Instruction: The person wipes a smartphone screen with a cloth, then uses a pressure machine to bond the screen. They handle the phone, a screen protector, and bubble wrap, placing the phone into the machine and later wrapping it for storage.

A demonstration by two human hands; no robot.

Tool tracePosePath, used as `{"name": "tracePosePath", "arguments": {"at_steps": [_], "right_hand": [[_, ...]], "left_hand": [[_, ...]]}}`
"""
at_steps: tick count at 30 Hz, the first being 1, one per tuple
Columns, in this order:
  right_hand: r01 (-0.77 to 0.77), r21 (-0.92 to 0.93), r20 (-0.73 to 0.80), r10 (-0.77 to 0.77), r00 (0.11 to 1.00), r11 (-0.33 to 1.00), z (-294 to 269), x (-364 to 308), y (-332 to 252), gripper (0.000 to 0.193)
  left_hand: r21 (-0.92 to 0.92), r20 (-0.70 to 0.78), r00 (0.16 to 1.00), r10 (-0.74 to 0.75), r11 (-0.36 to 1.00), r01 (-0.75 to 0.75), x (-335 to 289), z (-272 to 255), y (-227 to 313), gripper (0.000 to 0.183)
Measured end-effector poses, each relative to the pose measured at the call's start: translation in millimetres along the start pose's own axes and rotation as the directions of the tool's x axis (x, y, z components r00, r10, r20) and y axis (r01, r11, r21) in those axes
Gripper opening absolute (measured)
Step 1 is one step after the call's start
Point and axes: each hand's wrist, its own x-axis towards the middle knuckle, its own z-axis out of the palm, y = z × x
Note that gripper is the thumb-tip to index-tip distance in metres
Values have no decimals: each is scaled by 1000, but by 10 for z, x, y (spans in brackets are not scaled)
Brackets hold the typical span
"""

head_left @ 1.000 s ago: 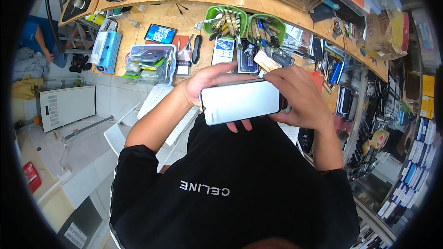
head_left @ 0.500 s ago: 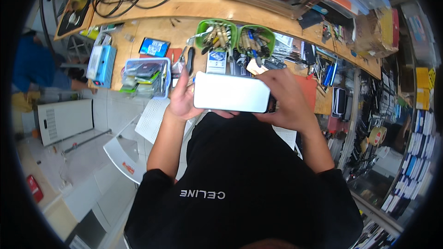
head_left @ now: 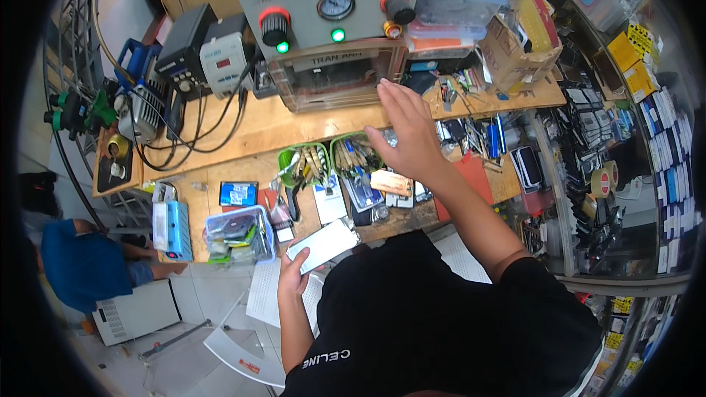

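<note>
One flat, white-faced rectangular phone (head_left: pixel 326 244) is pinched in left hand (head_left: pixel 291 275), long axis slanting forward-right, spread right hand (head_left: pixel 412 136) well beyond.

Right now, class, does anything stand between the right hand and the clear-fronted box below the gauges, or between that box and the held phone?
Nothing visible stands between the right hand and the box; whether they touch is unclear. In this view, between the box and the held phone stand two green tool baskets.

Left hand (head_left: pixel 293 273): held at seven o'clock, thumb (head_left: pixel 301 257) uppermost. Right hand (head_left: pixel 409 132): fingers (head_left: pixel 403 103) extended, arm (head_left: pixel 476 217) stretched toward eleven o'clock.
</note>
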Motion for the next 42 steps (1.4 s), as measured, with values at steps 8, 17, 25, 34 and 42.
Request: {"name": "tracePosePath", "arguments": {"at_steps": [8,17,25,34,42], "right_hand": [[-74,-107,100,85,991,991,202,54,61,61],[-247,235,-36,262,964,940,-242,-947,-32,21],[-489,426,485,264,834,762,314,-2111,-274,9],[-524,320,492,334,804,790,742,-2120,117,13],[-594,339,512,387,767,730,791,-2116,108,13]], "left_hand": [[96,-228,971,71,994,-50,382,-324,-267,41],[156,-265,964,32,988,10,898,-249,-409,40],[100,-173,976,-134,983,153,1691,-93,-673,38],[599,-312,947,70,788,139,1777,235,-566,56],[921,141,925,354,-389,9,1605,476,-506,99]]}}
